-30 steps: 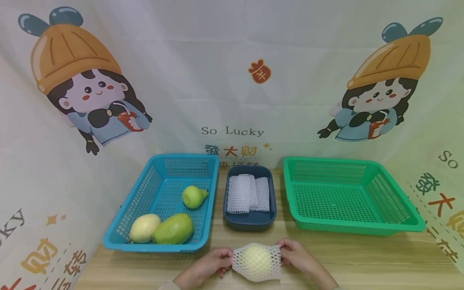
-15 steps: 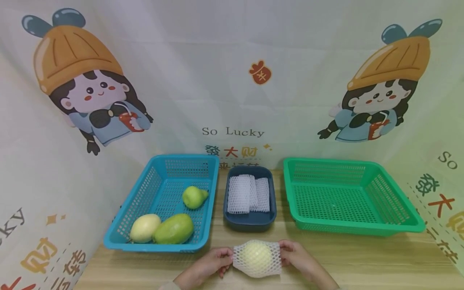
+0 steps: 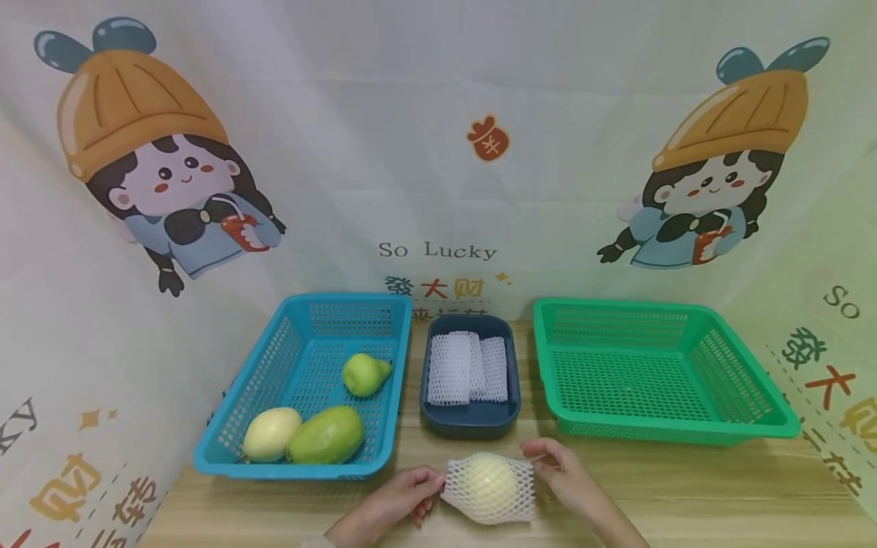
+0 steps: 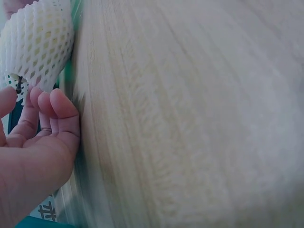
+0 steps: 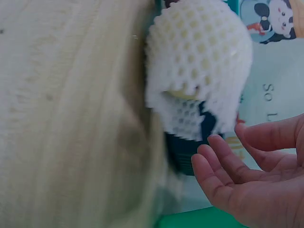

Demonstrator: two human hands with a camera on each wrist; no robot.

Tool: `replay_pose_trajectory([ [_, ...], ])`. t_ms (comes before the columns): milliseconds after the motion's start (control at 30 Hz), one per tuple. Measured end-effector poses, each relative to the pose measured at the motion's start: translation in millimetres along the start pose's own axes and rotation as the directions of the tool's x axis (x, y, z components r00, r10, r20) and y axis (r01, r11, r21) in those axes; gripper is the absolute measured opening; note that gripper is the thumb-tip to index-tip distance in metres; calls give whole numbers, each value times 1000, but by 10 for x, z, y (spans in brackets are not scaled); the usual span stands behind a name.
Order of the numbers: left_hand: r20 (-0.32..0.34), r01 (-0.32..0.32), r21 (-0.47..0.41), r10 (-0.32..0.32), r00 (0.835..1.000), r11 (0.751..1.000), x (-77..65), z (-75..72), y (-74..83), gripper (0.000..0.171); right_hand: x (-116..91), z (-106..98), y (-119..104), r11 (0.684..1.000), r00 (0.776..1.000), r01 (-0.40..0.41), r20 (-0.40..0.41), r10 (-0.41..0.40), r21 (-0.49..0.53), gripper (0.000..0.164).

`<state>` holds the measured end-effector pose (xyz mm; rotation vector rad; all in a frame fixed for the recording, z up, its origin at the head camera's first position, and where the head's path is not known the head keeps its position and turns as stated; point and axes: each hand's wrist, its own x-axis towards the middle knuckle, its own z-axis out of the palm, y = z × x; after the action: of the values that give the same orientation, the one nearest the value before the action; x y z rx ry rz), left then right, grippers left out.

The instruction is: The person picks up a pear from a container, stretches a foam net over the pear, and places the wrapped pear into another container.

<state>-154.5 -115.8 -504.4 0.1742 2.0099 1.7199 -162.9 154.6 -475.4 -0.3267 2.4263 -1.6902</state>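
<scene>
A pale yellow round fruit [image 3: 489, 485] lies inside a white foam fruit net [image 3: 524, 495] near the table's front. In the left wrist view a dark stem [image 4: 19, 84] shows at the net's open end. My left hand [image 3: 400, 496] is at the net's left end, its fingertips at the edge; a gap shows between thumb and fingers in the left wrist view. On the other side my right hand [image 3: 567, 481] has its fingers spread loosely, just off the net's right end. The right wrist view shows nothing between that hand's [image 5: 251, 166] thumb and fingers.
A blue basket [image 3: 301, 469] at left holds a green pear [image 3: 365, 374], a large green fruit [image 3: 327, 435] and a pale yellow fruit [image 3: 272, 434]. Folded foam nets [image 3: 452, 369] lie in a dark blue bin [image 3: 471, 428]. A green basket [image 3: 674, 430] stands at right.
My right hand has let go of the net's right end and drawn slightly away, its fingers opening. The left hand has loosened at the left end. The netted fruit has barely moved.
</scene>
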Motion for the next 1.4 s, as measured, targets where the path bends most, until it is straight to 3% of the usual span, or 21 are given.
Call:
replay_pose_trajectory([
  [100, 0, 3, -30, -3, 1000, 1000, -1, -7, -7, 33, -18, 18, -170, 993, 995, 43, -88, -53, -112, 24],
  [233, -5, 2, -56, -2, 1000, 998, -1, -11, -35, 32, -68, 67, -340, 963, 985, 125, -91, -150, -240, 24],
  [433, -17, 2, -75, -4, 1000, 997, -8, -9, -58, 24, -95, 208, -415, 838, 946, 287, 1, -324, -463, 26],
  [533, -22, 4, -78, -6, 1000, 997, -10, -9, -61, 21, -82, 283, -414, 797, 940, 303, 25, -341, -523, 32],
  [667, -24, 10, -69, -12, 1000, 998, -13, -6, -73, 19, -63, 369, -409, 782, 953, 274, 49, -299, -560, 45],
  [800, -27, 11, -67, -13, 1000, 998, -8, 1, -80, 19, -32, 421, -389, 735, 950, 284, 77, -302, -616, 57],
  [933, -26, 4, -67, -6, 1000, 998, -8, 8, -67, 19, 18, 449, -356, 681, 942, 304, 103, -319, -666, 63],
  [1100, -29, -10, -58, 9, 1000, 998, -10, 13, -49, 19, 101, 481, -297, 582, 924, 336, 140, -356, -740, 71],
  [1400, -30, -33, -38, 32, 999, 999, 9, 20, -75, 18, 191, 511, -185, 499, 887, 336, 90, -453, -799, 75],
])
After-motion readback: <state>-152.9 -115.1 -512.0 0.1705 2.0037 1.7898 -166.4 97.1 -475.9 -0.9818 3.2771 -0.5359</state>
